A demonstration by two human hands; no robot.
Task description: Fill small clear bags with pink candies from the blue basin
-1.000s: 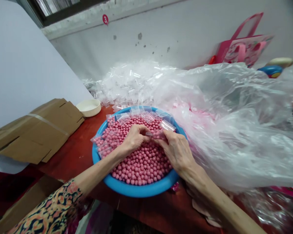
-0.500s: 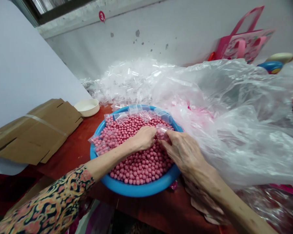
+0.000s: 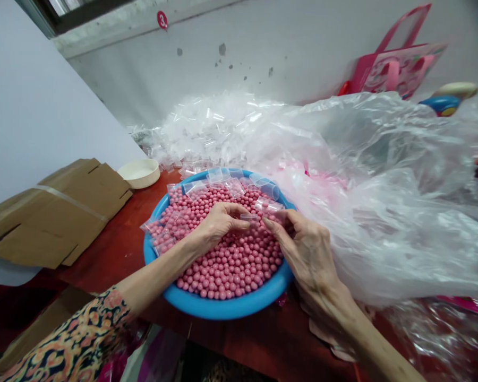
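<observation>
A wide blue plastic basin holds a mass of glossy pink beads. Small clear zip bags lie around its inner rim, and several filled with beads sit at the left. Over the middle of the beads, my left hand pinches a small clear bag between thumb and fingertips. My right hand sits just right of that bag with its fingers apart, its index fingertip close to the bag and near another clear bag.
The basin stands on a red wooden table. A big clear plastic sheet billows on the right, and a heap of small bags lies behind. Flattened cardboard and a white bowl sit at the left.
My hands have moved slightly apart, with the small bag now held at my left fingertips. The whole view has shifted a little.
</observation>
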